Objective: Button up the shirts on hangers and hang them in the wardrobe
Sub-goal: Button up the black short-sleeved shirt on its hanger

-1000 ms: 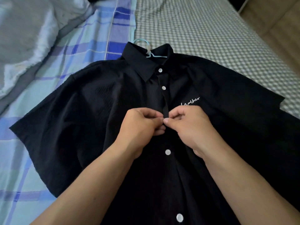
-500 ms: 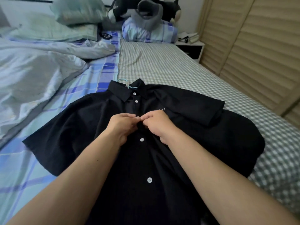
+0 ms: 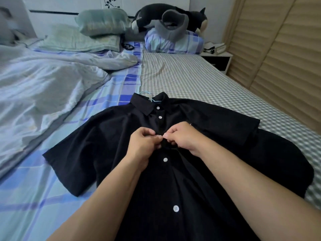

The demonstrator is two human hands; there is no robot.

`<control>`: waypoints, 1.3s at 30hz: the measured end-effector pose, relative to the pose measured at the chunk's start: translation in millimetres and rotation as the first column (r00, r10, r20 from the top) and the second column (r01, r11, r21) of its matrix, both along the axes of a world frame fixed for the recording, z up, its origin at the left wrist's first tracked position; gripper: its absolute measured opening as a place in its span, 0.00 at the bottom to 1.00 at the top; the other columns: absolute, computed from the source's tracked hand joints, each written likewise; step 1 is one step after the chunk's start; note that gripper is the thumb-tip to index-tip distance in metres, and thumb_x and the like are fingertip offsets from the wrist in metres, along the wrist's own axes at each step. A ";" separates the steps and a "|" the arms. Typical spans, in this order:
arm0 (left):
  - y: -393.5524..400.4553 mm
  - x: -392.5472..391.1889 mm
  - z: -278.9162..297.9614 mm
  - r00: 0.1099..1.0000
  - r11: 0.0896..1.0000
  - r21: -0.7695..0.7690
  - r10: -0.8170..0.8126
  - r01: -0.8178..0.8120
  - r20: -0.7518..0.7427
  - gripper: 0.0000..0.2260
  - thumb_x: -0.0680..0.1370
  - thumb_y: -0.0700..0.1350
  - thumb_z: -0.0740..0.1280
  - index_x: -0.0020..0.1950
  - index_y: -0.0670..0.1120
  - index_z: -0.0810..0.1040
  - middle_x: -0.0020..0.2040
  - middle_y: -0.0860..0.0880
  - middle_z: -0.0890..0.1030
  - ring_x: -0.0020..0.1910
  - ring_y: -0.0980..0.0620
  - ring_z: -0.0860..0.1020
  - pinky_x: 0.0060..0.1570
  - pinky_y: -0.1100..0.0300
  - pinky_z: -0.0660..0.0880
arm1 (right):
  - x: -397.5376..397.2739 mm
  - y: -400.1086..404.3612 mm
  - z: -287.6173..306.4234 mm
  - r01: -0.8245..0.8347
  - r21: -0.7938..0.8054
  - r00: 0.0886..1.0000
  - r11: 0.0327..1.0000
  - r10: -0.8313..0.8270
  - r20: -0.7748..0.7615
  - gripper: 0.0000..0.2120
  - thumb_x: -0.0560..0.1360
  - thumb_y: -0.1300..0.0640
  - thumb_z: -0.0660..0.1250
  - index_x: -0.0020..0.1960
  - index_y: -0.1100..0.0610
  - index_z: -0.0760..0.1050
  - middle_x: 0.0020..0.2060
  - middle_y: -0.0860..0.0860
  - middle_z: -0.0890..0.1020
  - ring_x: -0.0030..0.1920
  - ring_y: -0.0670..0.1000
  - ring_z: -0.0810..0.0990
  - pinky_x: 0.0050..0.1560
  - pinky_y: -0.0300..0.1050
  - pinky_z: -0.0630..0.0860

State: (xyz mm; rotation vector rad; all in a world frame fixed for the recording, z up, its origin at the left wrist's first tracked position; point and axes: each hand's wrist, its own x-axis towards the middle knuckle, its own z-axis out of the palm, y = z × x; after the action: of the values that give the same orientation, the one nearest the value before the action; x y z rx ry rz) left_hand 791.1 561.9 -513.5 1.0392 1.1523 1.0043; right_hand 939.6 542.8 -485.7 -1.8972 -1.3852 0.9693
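A black short-sleeved shirt (image 3: 107, 145) with white buttons lies flat on the bed, collar away from me. The hook of a light blue hanger (image 3: 146, 95) pokes out of the collar. My left hand (image 3: 142, 145) and my right hand (image 3: 180, 138) meet at the front placket, below the two top buttons. Both pinch the cloth there with curled fingers. The button between my fingertips is hidden. Two more white buttons show lower down the placket.
The shirt rests on a bed with a blue plaid sheet (image 3: 31, 197) on the left and a grey checked sheet (image 3: 191, 79) on the right. A rumpled grey duvet (image 3: 38, 84) lies left. Pillows and a plush toy (image 3: 173, 14) sit at the head. Slatted wooden doors (image 3: 281, 54) stand right.
My view has lifted from close over the shirt to take in the whole bed and room. Both hands stay pinched at the same spot on the placket.
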 end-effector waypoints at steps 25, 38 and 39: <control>-91.1 -8.1 11.5 0.507 0.904 0.293 0.103 0.312 -0.856 0.05 0.79 0.52 0.69 0.54 0.56 0.81 0.54 0.54 0.79 0.53 0.48 0.80 0.46 0.55 0.73 | -16.5 -88.1 5.5 0.087 -0.005 0.900 0.996 -0.077 0.429 0.06 0.76 0.49 0.73 0.42 0.48 0.77 0.48 0.50 0.83 0.49 0.54 0.82 0.44 0.42 0.71; -73.2 -18.4 29.3 0.955 0.937 -0.222 -0.290 0.269 -0.068 0.02 0.77 0.33 0.72 0.45 0.38 0.82 0.38 0.42 0.82 0.36 0.48 0.83 0.43 0.56 0.85 | 3.2 -76.3 30.1 0.055 -0.306 0.936 0.950 -0.157 -0.317 0.05 0.80 0.61 0.69 0.45 0.55 0.78 0.43 0.51 0.81 0.43 0.48 0.78 0.42 0.41 0.75; -74.0 -18.5 29.8 0.954 0.936 -0.223 -0.292 0.273 -0.060 0.02 0.77 0.34 0.72 0.45 0.39 0.82 0.38 0.43 0.82 0.38 0.48 0.83 0.43 0.56 0.84 | 4.7 -76.9 31.2 0.056 -0.302 0.932 0.952 -0.158 -0.326 0.06 0.80 0.61 0.69 0.45 0.55 0.77 0.41 0.50 0.81 0.41 0.48 0.78 0.39 0.41 0.74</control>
State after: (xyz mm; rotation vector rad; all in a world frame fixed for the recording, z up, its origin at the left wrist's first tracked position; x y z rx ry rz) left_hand 772.6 487.9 -483.7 1.0516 1.1201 0.5965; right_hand 944.3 465.8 -454.4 -1.8650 -0.9629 1.4343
